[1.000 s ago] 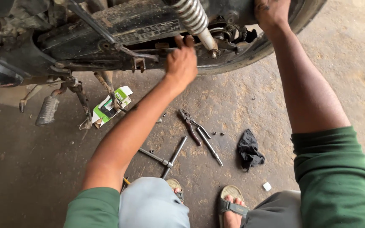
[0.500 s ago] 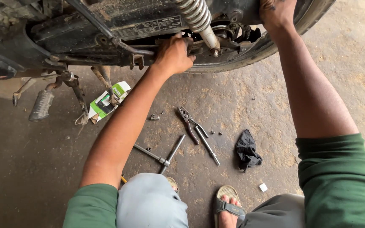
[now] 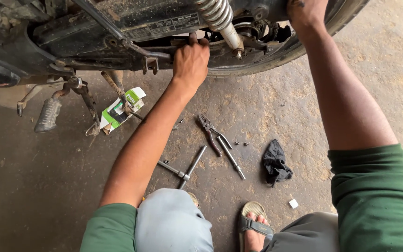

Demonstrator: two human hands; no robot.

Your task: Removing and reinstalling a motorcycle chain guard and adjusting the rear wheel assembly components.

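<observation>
I crouch beside the rear of a dirty motorcycle (image 3: 131,28). My left hand (image 3: 190,58) is curled over the edge of the swingarm (image 3: 117,51), fingers reaching up behind it next to the chrome shock spring (image 3: 216,16). My right hand (image 3: 308,11) rests on the rear tyre (image 3: 281,53) at the top of the view; its fingers are cut off by the frame edge. What the left fingers grip is hidden.
On the concrete floor lie pliers (image 3: 210,130), a rod-shaped tool (image 3: 232,158), a T-handle wrench (image 3: 185,169), a black rag (image 3: 275,163), small bolts, and a green and white box (image 3: 120,111). A footpeg (image 3: 47,114) and stand hang at left. My sandalled foot (image 3: 253,224) is below.
My left hand has slid rightward along the swingarm toward the shock, and the view has shifted slightly closer. My right hand stays on the tyre.
</observation>
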